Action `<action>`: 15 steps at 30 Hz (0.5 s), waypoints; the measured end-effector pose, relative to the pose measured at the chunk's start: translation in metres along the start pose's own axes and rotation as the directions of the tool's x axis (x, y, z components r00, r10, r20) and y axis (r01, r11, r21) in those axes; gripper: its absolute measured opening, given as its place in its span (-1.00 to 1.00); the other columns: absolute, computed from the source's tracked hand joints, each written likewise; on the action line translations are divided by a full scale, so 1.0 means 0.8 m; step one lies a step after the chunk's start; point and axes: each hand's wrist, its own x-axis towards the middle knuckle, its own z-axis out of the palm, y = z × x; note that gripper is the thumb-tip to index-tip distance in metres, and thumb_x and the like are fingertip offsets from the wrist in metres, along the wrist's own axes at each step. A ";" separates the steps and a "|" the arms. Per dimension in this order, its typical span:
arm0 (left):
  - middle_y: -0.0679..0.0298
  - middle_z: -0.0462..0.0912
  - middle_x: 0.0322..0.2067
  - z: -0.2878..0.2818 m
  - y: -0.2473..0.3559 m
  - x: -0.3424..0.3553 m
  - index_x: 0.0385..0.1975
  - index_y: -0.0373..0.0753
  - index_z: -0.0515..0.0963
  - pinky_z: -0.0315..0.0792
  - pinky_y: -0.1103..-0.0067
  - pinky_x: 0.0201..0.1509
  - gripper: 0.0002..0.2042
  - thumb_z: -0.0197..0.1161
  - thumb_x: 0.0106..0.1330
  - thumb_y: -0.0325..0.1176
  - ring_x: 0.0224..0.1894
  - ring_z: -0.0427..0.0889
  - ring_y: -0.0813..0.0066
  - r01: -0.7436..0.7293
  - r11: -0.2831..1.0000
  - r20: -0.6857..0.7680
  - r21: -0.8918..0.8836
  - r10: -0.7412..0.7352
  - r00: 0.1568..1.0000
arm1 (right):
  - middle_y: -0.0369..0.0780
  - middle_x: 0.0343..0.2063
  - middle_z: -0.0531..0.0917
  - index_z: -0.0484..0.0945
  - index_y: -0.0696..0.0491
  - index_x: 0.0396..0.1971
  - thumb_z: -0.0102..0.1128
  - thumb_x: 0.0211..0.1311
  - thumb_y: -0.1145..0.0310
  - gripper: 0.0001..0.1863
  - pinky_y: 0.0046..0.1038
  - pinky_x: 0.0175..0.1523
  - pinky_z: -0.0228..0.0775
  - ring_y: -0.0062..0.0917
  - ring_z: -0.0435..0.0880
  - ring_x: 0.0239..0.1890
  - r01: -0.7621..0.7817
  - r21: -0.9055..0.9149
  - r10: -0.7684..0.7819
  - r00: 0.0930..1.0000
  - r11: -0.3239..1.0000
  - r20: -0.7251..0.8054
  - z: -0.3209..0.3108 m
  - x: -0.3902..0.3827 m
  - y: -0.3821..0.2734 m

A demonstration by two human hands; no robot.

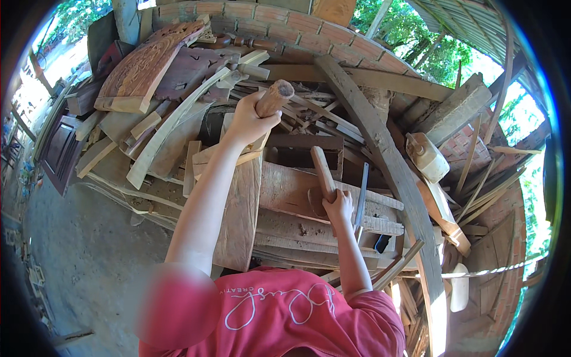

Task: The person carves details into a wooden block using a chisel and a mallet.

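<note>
My left hand (254, 121) is closed around a short, round piece of brown wood (275, 95), raised above the pile with its cut end upward. Lower and to the right, my right hand (336, 205) grips a long, narrow wooden stick (320, 166), which slants up toward the back. Under and beside the stick lie rough boards (285, 190), a dark wooden box-like frame (297, 146) and a thin grey metal-looking strip (361, 196). A wide plank (235, 226) stands below my left forearm.
A carved panel (143, 65) and scrap timber fill the back left, before a brick wall (279, 21). A long grey beam (392, 172) arches down the right, near a plastic jug (425, 156) and a white container (459, 291). A concrete floor (77, 256) shows at left.
</note>
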 end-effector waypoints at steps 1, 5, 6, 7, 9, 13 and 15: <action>0.25 0.43 -0.66 0.001 0.001 0.000 -0.48 -0.34 0.43 0.30 0.57 -0.41 -0.80 0.20 -0.08 -0.39 -0.57 0.35 0.53 -0.005 1.000 -0.005 0.015 0.005 1.000 | -0.07 -0.21 0.46 0.47 0.10 -0.18 0.25 -0.24 0.21 -0.48 -0.27 -0.11 0.33 -0.20 0.47 -0.18 -0.001 0.001 0.001 1.000 1.000 0.002 0.005 -0.003 0.002; 0.25 0.43 -0.66 0.001 0.000 0.000 -0.49 -0.34 0.43 0.30 0.57 -0.43 -0.80 0.21 -0.08 -0.38 -0.58 0.35 0.52 0.027 0.999 0.009 0.032 -0.028 1.000 | -0.11 -0.15 0.40 0.43 0.01 -0.10 0.22 -0.11 0.13 -0.49 -0.17 -0.09 0.26 -0.21 0.39 -0.08 0.139 0.058 -0.118 0.952 0.989 -0.282 0.013 -0.012 0.006; 0.25 0.44 -0.66 0.000 0.001 0.000 -0.48 -0.34 0.44 0.31 0.57 -0.43 -0.80 0.22 -0.08 -0.38 -0.58 0.36 0.51 0.026 0.999 0.019 0.033 -0.027 0.999 | -0.10 -0.14 0.39 0.41 0.02 -0.07 0.22 -0.08 0.14 -0.48 -0.17 -0.07 0.26 -0.20 0.39 -0.09 0.177 0.090 -0.138 0.933 0.980 -0.332 0.011 -0.013 0.004; 0.24 0.45 -0.65 -0.001 -0.001 -0.001 -0.47 -0.34 0.44 0.31 0.58 -0.43 -0.80 0.22 -0.08 -0.38 -0.59 0.37 0.51 0.026 0.999 0.027 0.037 -0.027 0.999 | -0.10 -0.14 0.39 0.41 0.02 -0.07 0.22 -0.08 0.14 -0.48 -0.17 -0.07 0.26 -0.20 0.39 -0.09 0.180 0.095 -0.139 0.933 0.979 -0.333 0.000 -0.013 -0.008; 0.23 0.46 -0.64 0.000 -0.007 -0.001 -0.46 -0.34 0.45 0.32 0.58 -0.42 -0.78 0.23 -0.09 -0.37 -0.58 0.39 0.50 0.004 0.999 0.024 0.049 -0.006 1.000 | -0.07 -0.11 0.36 0.38 0.05 -0.04 0.23 -0.05 0.23 -0.49 -0.18 -0.05 0.26 -0.15 0.39 -0.10 0.311 0.370 -0.172 0.916 0.875 -0.362 -0.037 -0.012 -0.039; 0.19 0.50 -0.61 0.000 0.002 -0.004 -0.39 -0.34 0.45 0.35 0.54 -0.39 -0.70 0.27 -0.07 -0.28 -0.54 0.45 0.45 0.051 0.993 0.043 0.108 -0.056 0.998 | -0.05 -0.08 0.34 0.31 0.05 0.04 0.28 -0.07 0.38 -0.41 -0.34 -0.05 0.32 -0.25 0.41 -0.10 0.511 0.617 -0.327 0.859 0.598 -0.395 -0.149 -0.014 -0.138; 0.17 0.50 -0.59 -0.003 -0.003 -0.008 -0.36 -0.33 0.44 0.35 0.53 -0.37 -0.66 0.29 -0.06 -0.23 -0.53 0.45 0.43 0.037 0.991 0.035 0.126 -0.042 0.999 | -0.06 -0.07 0.33 0.26 0.07 0.07 0.32 -0.10 0.36 -0.34 -0.38 -0.02 0.32 -0.30 0.40 -0.08 0.632 0.583 -0.441 0.775 0.511 -0.453 -0.177 -0.002 -0.180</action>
